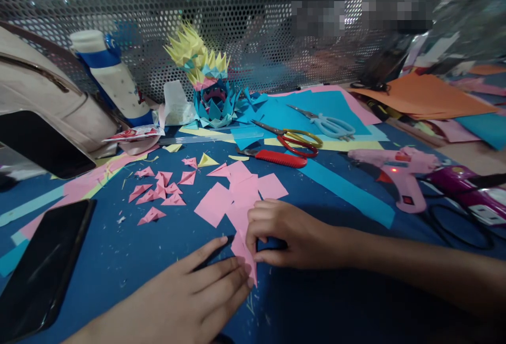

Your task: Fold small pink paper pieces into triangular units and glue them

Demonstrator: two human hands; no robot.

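Observation:
A folded piece of pink paper (pixel 244 252) lies on the blue table in front of me. My left hand (pixel 213 286) is spread flat, its fingertips pressing on the near end of this piece. With curled fingers, my right hand (pixel 276 233) grips the piece's right side; the exact pinch is partly hidden. Just beyond my hands are several loose pink paper squares (pixel 213 204), some overlapping. To their left sits a scattered group of small folded pink triangles (pixel 160 188). A yellow folded triangle (pixel 207 160) lies behind them.
Behind are red-handled scissors (pixel 298 144), light-blue scissors (pixel 334 125), a red cutter (pixel 280 158) and a paper model (pixel 215 101). A pink glue gun (pixel 401 170) with a lit light stands right. Phones (pixel 47 270), a bottle (pixel 114 80) and a bag (pixel 43 86) are left.

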